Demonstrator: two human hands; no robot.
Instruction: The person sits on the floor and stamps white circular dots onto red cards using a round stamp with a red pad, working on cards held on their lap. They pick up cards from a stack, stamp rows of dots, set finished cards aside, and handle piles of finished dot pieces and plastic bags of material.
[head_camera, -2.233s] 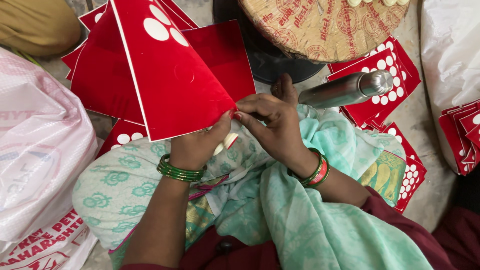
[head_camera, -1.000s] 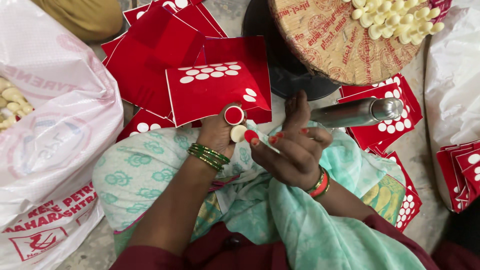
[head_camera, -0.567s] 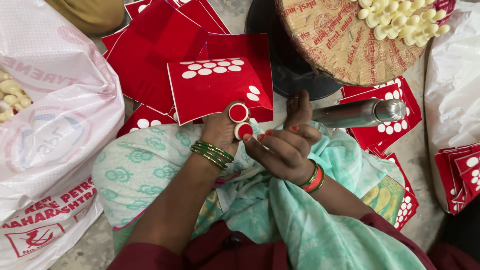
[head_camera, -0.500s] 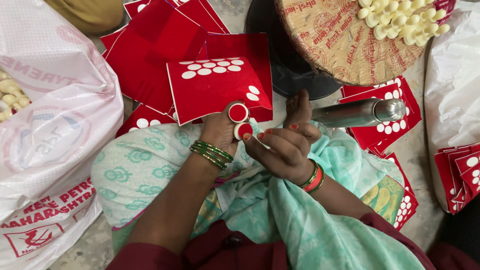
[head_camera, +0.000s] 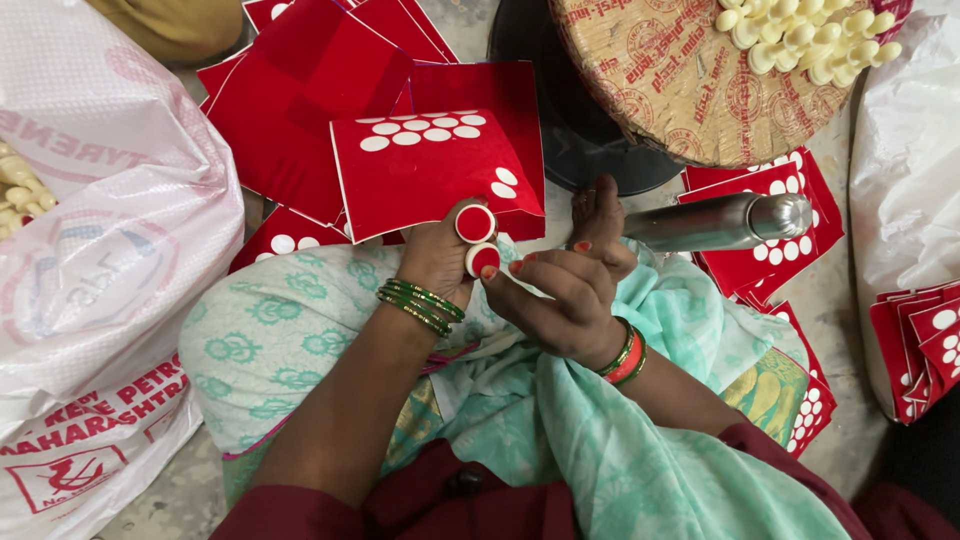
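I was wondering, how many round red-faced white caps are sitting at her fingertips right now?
2: one round red-faced white cap on the left hand, another just below it, beside the right hand. Others may be hidden.

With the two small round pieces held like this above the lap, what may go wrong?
1. The left hand pinches both round red-and-white pieces and the red sheet together; a piece might slip onto the green cloth.
2. The right hand works close by and could knock them loose.
3. The steel bottle lies on its side nearby and may roll if nudged.
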